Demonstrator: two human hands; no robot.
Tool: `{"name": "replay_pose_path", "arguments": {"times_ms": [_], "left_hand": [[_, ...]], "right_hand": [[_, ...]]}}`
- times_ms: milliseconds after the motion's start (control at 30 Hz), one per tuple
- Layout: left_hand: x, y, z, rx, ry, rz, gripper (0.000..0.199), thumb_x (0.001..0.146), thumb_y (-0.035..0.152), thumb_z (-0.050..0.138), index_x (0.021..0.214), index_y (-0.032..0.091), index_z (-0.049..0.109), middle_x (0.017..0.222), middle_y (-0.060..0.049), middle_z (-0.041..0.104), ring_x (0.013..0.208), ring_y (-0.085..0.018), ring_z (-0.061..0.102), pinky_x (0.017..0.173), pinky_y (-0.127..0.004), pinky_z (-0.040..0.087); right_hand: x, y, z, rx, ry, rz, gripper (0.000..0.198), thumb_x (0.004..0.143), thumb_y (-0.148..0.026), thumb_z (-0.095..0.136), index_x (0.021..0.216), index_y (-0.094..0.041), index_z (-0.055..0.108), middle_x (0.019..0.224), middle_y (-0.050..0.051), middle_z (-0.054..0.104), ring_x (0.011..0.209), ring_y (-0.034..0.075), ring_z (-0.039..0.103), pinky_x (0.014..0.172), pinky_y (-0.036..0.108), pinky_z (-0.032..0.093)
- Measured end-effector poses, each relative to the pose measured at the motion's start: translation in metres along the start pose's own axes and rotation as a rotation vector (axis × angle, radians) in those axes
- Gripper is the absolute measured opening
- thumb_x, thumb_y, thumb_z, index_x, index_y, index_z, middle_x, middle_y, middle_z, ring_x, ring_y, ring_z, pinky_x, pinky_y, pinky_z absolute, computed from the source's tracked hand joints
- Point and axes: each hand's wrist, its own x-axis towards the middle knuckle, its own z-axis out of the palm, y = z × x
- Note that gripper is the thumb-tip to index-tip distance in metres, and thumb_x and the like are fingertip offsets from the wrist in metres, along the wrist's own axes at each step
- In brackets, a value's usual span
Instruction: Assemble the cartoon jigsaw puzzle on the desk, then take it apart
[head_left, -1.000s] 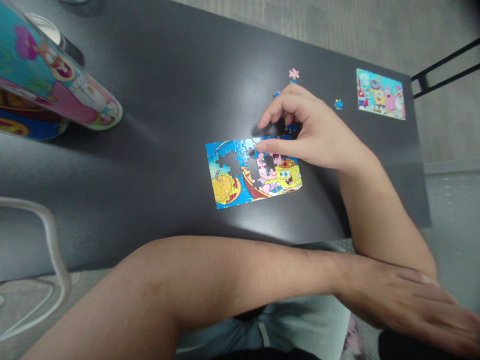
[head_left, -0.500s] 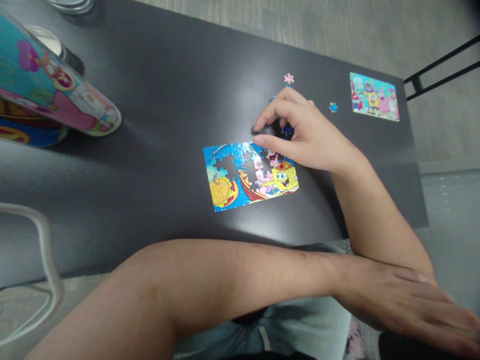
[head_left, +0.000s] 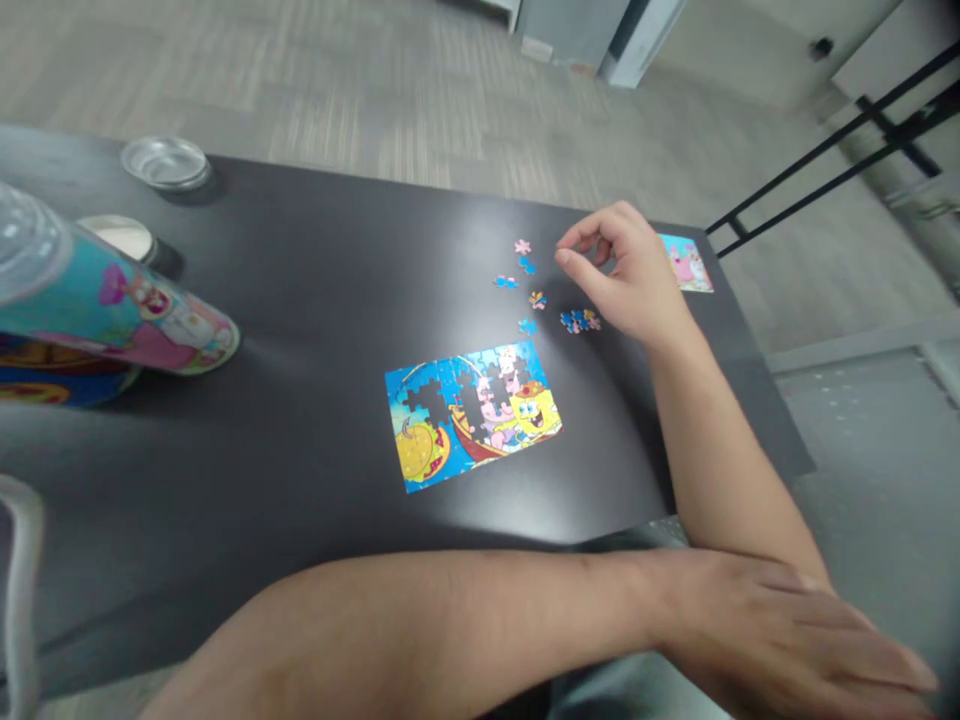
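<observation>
Puzzle pieces (head_left: 538, 300), five single, one cluster (head_left: 580, 321) — right hand's (head_left: 624, 275) grip narrow, contents unclear.

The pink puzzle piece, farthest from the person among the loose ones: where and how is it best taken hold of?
Probably by its left and right edges, pinched from above: the pink puzzle piece lies flat on the table, its knobs jutting outward. A blue piece sits close on its near side, so the right hand might best come over from the right.
</observation>
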Motion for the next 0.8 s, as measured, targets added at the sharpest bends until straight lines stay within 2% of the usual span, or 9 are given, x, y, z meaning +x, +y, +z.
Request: {"name": "replay_pose_path", "arguments": {"times_ms": [33, 67, 167, 233, 367, 567, 733, 767, 800], "left_hand": [[0.002, 0.003, 0.004, 0.106, 0.094, 0.066, 0.106, 0.103, 0.019, 0.028, 0.194, 0.072, 0.042, 0.201, 0.030, 0.052, 0.173, 0.020, 0.048, 0.095, -0.017, 0.038], [0.003, 0.007, 0.009, 0.138, 0.197, 0.094, 0.104, 0.103, 0.020, 0.029, 0.191, 0.069, 0.052, 0.196, 0.024, 0.061, 0.168, 0.018, 0.056, 0.099, -0.019, 0.038], [0.002, 0.011, 0.022, 0.163, 0.311, 0.070, 0.098, 0.104, 0.021, 0.032, 0.182, 0.072, 0.063, 0.188, 0.024, 0.068, 0.161, 0.016, 0.064, 0.109, -0.022, 0.037], [-0.002, 0.010, 0.024, 0.149, 0.348, 0.075, 0.094, 0.104, 0.023, 0.035, 0.180, 0.069, 0.067, 0.186, 0.021, 0.071, 0.160, 0.014, 0.067, 0.114, -0.023, 0.035], [-0.010, 0.007, 0.021, 0.100, 0.360, 0.032, 0.090, 0.104, 0.029, 0.038, 0.183, 0.059, 0.069, 0.188, 0.016, 0.071, 0.163, 0.009, 0.068, 0.122, -0.023, 0.035], [-0.005, 0.007, 0.020, 0.134, 0.326, 0.056, 0.094, 0.103, 0.025, 0.036, 0.182, 0.067, 0.066, 0.185, 0.022, 0.072, 0.157, 0.014, 0.070, 0.118, -0.019, 0.035], [-0.008, 0.005, 0.014, 0.114, 0.276, 0.081, 0.095, 0.104, 0.027, 0.036, 0.189, 0.059, 0.062, 0.192, 0.017, 0.068, 0.166, 0.011, 0.065, 0.123, -0.020, 0.033], [-0.009, 0.004, 0.010, 0.090, 0.239, 0.079, 0.094, 0.105, 0.028, 0.035, 0.190, 0.060, 0.060, 0.194, 0.019, 0.066, 0.168, 0.012, 0.062, 0.120, -0.020, 0.036], [-0.009, 0.002, 0.006, 0.056, 0.177, 0.035, 0.093, 0.108, 0.032, 0.032, 0.192, 0.065, 0.054, 0.199, 0.025, 0.058, 0.173, 0.015, 0.054, 0.114, -0.019, 0.040]], "right_hand": [[0.001, 0.006, 0.001, -0.026, 0.019, 0.016, 0.018, 0.115, -0.051, 0.084, 0.116, -0.033, 0.086, 0.116, 0.010, 0.078, 0.103, 0.034, 0.071, 0.104, 0.057, 0.066], [0.001, 0.010, 0.004, -0.041, 0.012, 0.024, 0.015, 0.114, -0.047, 0.083, 0.119, -0.033, 0.087, 0.117, 0.010, 0.078, 0.102, 0.034, 0.072, 0.105, 0.058, 0.067], [0.000, 0.012, 0.014, -0.062, -0.026, 0.026, 0.017, 0.115, -0.035, 0.077, 0.126, -0.033, 0.090, 0.126, 0.011, 0.081, 0.101, 0.033, 0.074, 0.113, 0.063, 0.065], [-0.001, 0.008, 0.020, -0.073, -0.065, 0.028, 0.024, 0.119, -0.031, 0.073, 0.133, -0.034, 0.093, 0.131, 0.012, 0.081, 0.102, 0.033, 0.077, 0.118, 0.066, 0.063], [-0.001, 0.004, 0.022, -0.064, -0.139, 0.022, 0.033, 0.117, -0.028, 0.077, 0.144, -0.037, 0.095, 0.132, 0.012, 0.082, 0.110, 0.036, 0.079, 0.118, 0.067, 0.062], [0.002, 0.008, 0.017, -0.069, -0.154, 0.042, 0.016, 0.114, -0.024, 0.081, 0.120, -0.034, 0.092, 0.131, 0.012, 0.083, 0.114, 0.038, 0.080, 0.122, 0.069, 0.061], [0.002, 0.008, 0.018, -0.042, -0.157, 0.031, 0.014, 0.113, -0.025, 0.088, 0.125, -0.032, 0.091, 0.129, 0.011, 0.083, 0.106, 0.034, 0.079, 0.119, 0.065, 0.061], [0.002, 0.008, 0.018, -0.031, -0.159, 0.024, 0.015, 0.112, -0.025, 0.090, 0.125, -0.032, 0.092, 0.130, 0.011, 0.083, 0.104, 0.033, 0.078, 0.117, 0.063, 0.061], [0.002, 0.009, 0.019, -0.021, -0.161, 0.017, 0.016, 0.110, -0.024, 0.092, 0.125, -0.031, 0.092, 0.130, 0.010, 0.083, 0.102, 0.032, 0.077, 0.115, 0.062, 0.061]]}}
